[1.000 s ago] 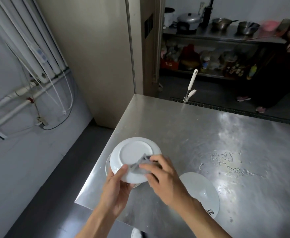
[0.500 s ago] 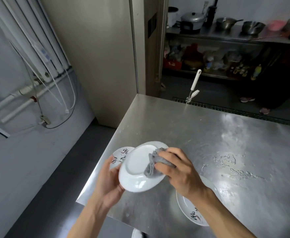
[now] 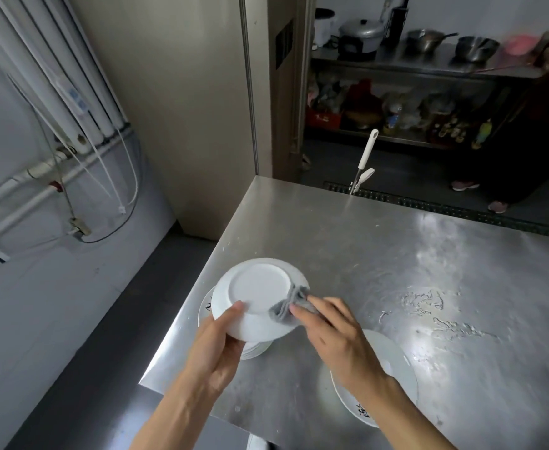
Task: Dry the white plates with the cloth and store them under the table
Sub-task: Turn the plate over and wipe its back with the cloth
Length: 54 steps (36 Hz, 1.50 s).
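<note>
My left hand (image 3: 216,344) grips the near rim of a white plate (image 3: 257,287), held bottom side up above the table's left corner. My right hand (image 3: 338,339) pinches a small grey cloth (image 3: 288,305) and presses it against the plate's right rim. Under the held plate lies a stack of white plates (image 3: 206,308) with dark lettering, mostly hidden. Another white plate (image 3: 393,362) with dark lettering rests on the table at the near right, partly covered by my right forearm.
The steel table (image 3: 396,271) has wet smears at the right (image 3: 435,306). A white-handled tool (image 3: 365,154) stands at its far edge. A wall with pipes (image 3: 55,125) lies to the left. A person (image 3: 526,125) stands by pot-laden shelves (image 3: 413,63) behind.
The plate has turned from tilted to nearly flat, bottom side up. The cloth has slid from the plate's middle to its right rim. My left hand has shifted its grip to the near rim.
</note>
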### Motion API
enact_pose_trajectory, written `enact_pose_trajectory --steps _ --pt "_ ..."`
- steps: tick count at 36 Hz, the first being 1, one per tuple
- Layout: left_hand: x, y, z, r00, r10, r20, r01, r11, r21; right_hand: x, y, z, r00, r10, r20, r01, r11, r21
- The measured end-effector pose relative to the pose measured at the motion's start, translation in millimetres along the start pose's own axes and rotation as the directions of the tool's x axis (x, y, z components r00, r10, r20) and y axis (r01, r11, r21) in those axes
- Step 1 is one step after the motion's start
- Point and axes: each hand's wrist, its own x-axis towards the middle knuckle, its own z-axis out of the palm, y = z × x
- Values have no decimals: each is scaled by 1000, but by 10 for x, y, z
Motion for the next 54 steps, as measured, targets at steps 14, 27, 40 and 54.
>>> enact_pose_trajectory --steps 14,27,40,54 --pt "-186 -23 44 965 -256 64 263 951 -165 140 -68 -126 965 -209 -156 208 978 -26" --pt "-180 45 85 979 -202 7 201 975 97 -104 -175 -139 963 -268 -17 267 962 -52" --pt "-252 -165 134 979 -203 36 204 979 -7 -130 -207 33 987 -32 -159 31 999 -13" --pt "-186 -307 -187 981 89 174 -190 650 736 -192 -58 -209 338 853 399 -715 -43 697"
